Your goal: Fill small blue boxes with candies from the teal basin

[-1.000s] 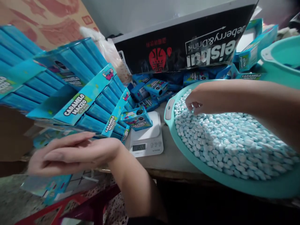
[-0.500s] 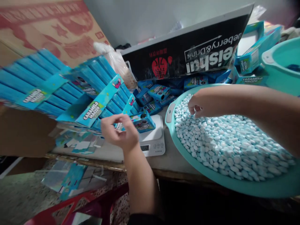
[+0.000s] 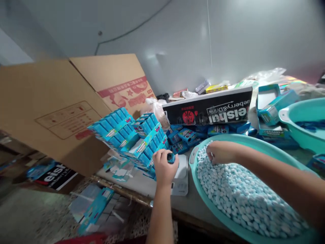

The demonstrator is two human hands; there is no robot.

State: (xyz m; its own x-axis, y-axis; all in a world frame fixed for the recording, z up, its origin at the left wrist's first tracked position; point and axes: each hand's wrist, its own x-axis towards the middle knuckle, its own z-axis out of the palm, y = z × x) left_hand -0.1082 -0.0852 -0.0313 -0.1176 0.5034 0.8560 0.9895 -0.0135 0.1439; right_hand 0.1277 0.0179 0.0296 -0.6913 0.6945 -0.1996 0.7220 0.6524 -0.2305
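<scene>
My left hand is closed around a small blue candy box that sits on a white kitchen scale. My right hand rests with curled fingers in the pale blue candies that fill a wide teal basin; whether it holds any I cannot make out. Stacked blue display cartons marked "Caramelo Macito" lean just left of the scale.
A large cardboard box stands open at the left. A black "eishui" carton lies behind loose small blue boxes. A second teal basin is at the right. Flat packs and another black carton lie on the floor.
My left hand has come from the left, reached the small box on the scale and closed on it. The camera has tilted up and back. My right hand stays in the candies.
</scene>
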